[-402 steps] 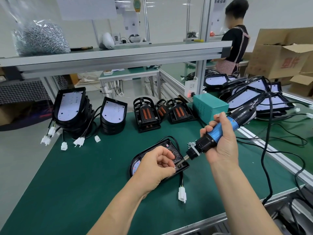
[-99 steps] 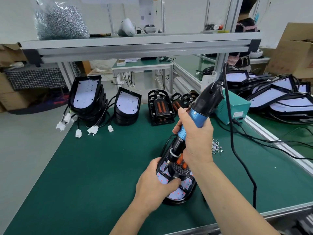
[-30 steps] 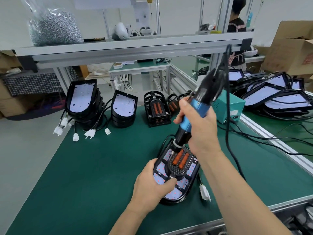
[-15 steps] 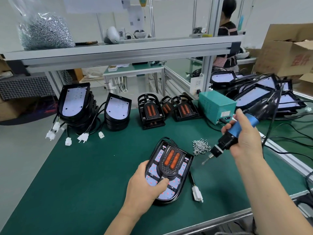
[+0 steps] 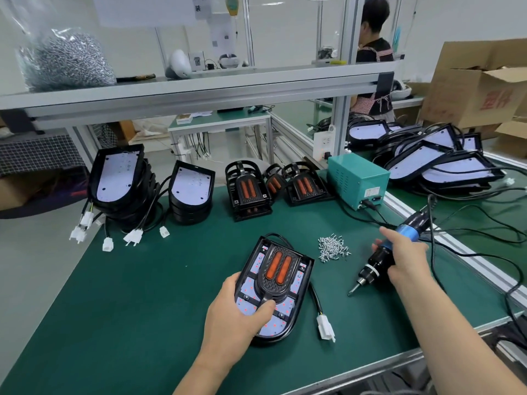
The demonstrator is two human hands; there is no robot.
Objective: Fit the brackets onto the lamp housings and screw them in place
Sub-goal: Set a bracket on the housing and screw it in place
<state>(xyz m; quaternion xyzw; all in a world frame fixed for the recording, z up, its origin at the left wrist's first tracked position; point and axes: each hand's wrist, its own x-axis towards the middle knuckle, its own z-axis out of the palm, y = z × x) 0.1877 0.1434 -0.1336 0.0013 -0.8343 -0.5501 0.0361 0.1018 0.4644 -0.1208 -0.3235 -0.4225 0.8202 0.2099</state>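
A black lamp housing (image 5: 299, 283) lies flat on the green bench mat (image 5: 128, 303), with a black bracket (image 5: 278, 270) with two orange bars sitting on its LED board. My left hand (image 5: 236, 317) grips the housing's near left edge, thumb on the bracket's lower end. My right hand (image 5: 405, 258) holds the blue-and-black electric screwdriver (image 5: 382, 258) low over the mat to the right, its bit tilted down and left, away from the housing. A small heap of loose screws (image 5: 333, 248) lies between the housing and the screwdriver.
Stacks of bare housings (image 5: 119, 183) with white plugs stand at the back left, spare brackets (image 5: 248, 192) at the back middle. A teal power box (image 5: 356, 181) and cables sit at the right. More housings (image 5: 436, 163) lie beyond the rail. A person (image 5: 373, 58) stands behind.
My right hand lifted the screwdriver off the bracket and carried it right, then lowered it toward the mat. My left hand keeps its hold on the housing.
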